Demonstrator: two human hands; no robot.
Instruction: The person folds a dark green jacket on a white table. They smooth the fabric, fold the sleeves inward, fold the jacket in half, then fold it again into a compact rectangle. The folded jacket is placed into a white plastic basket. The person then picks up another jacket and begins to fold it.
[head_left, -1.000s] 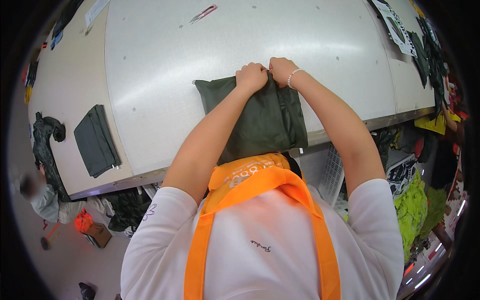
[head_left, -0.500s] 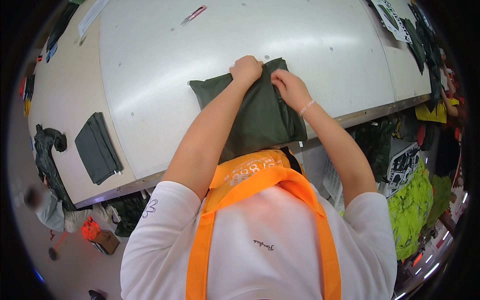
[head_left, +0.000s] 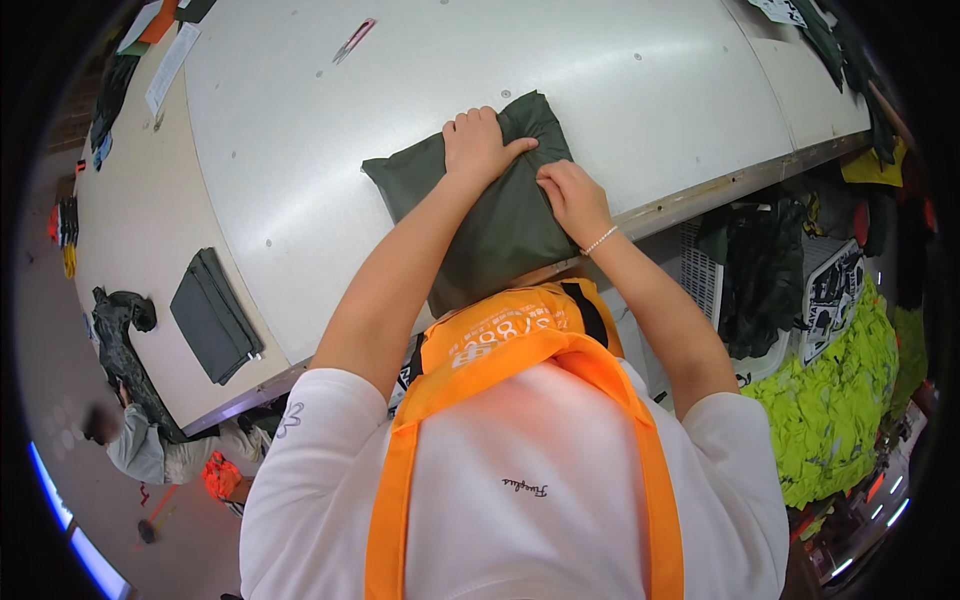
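Note:
A dark green folded garment (head_left: pixel 480 245) lies at the near edge of the pale table, its lower end close to my apron. My left hand (head_left: pixel 478 148) rests on its far part, fingers stretched forward and thumb out to the right, pressing the cloth. At the right edge my right hand (head_left: pixel 575 198) is closed, fingertips pinching the green fabric. Small wrinkles run through the cloth between the two hands. The underside of the garment is hidden.
Pink-handled thread snips (head_left: pixel 354 40) lie farther back on the table (head_left: pixel 330 200). Another folded dark garment (head_left: pixel 213 315) sits at the left. Below the right edge are a white basket (head_left: pixel 703 275) and bright yellow-green garments (head_left: pixel 830 410). A co-worker (head_left: pixel 145 445) is at far left.
My left hand has gone from curled on the cloth to spread flat on it. My right hand has moved slightly down along the garment's right edge, which now lies folded in.

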